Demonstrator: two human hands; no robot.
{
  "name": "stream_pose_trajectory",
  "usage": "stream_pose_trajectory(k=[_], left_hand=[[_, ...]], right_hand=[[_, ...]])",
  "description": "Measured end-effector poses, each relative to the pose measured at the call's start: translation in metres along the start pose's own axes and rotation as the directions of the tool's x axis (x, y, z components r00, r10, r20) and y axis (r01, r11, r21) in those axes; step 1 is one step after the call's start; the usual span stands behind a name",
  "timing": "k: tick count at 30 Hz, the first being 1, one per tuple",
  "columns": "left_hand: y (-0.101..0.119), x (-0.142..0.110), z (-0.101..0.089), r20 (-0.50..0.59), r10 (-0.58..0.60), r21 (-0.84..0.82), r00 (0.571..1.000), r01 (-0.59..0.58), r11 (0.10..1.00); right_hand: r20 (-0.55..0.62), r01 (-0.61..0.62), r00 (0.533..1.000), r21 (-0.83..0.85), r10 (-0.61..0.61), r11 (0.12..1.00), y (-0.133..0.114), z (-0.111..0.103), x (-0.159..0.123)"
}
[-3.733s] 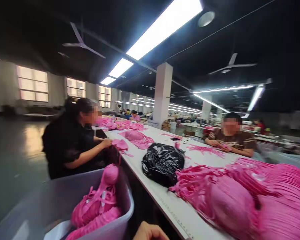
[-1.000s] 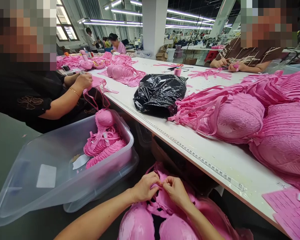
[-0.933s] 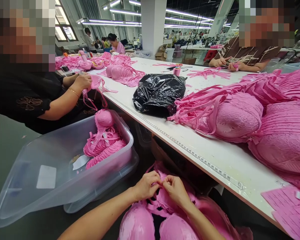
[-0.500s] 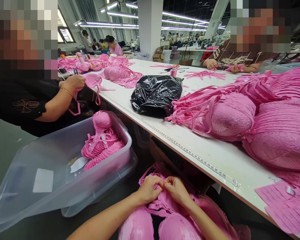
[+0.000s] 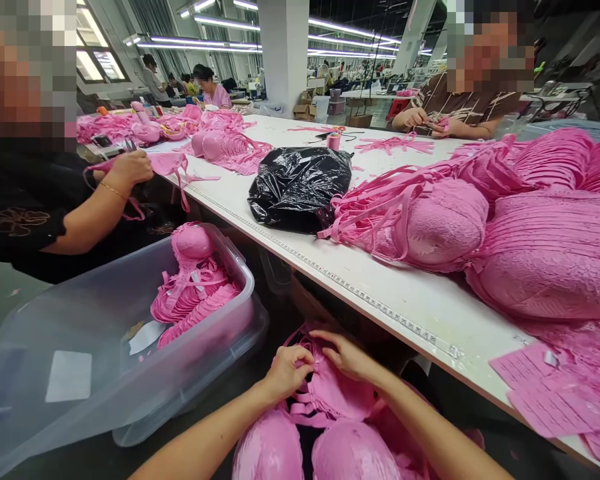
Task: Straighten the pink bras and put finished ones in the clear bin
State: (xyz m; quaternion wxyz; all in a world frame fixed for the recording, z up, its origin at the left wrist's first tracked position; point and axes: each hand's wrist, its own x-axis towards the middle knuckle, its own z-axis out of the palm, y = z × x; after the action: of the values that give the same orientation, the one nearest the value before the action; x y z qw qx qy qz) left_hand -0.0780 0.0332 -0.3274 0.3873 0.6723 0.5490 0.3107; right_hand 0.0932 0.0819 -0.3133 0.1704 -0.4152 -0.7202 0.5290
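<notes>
Over my lap lie pink padded bras, with two rounded cups (image 5: 355,450) nearest me. Beyond these cups, my hands work at another pink bra (image 5: 347,393) with thin straps. My left hand (image 5: 289,371) is closed, its thumb and fingertips pinching the edge of that bra near a strap. Just right of it, my right hand (image 5: 347,357) has its fingers stretched out and apart, touching the same bra from above. Folds and fingers hide the exact spot where the pinched fabric sits.
To the left stands a clear plastic bin (image 5: 100,373) with stacked pink bras (image 5: 195,293). Along the white table (image 5: 405,287) lie a black plastic bag (image 5: 300,187), a large bra pile (image 5: 545,247) and pink tickets (image 5: 550,387). Co-workers sit at left and across.
My hands were close together, both pinching the bra; now my right hand's fingers have spread and the hands are slightly apart. The view has shifted a little to the right.
</notes>
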Motion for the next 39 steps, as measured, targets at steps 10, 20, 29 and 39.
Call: stream_pose_trajectory(k=[10,20,29,39], left_hand=[[0.001,0.011,0.0,0.019,0.013,-0.015,1.0,-0.013,1.0],[0.005,0.012,-0.001,-0.025,-0.065,-0.068,0.998,0.063,0.996],[0.014,-0.003,-0.001,-0.092,-0.049,0.055,0.995,0.055,0.997],[0.014,-0.002,0.001,-0.104,-0.073,0.066,0.992,0.08,0.995]], right_hand=[[0.298,0.099,0.953,-0.151,-0.051,0.984,0.006,-0.009,0.029],[0.332,0.136,0.943,-0.292,-0.033,0.947,-0.01,-0.013,0.042],[0.149,0.012,0.989,-0.237,0.024,0.972,-0.024,-0.007,0.035],[-0.321,-0.345,0.908,-0.209,0.269,0.915,-0.02,0.022,-0.025]])
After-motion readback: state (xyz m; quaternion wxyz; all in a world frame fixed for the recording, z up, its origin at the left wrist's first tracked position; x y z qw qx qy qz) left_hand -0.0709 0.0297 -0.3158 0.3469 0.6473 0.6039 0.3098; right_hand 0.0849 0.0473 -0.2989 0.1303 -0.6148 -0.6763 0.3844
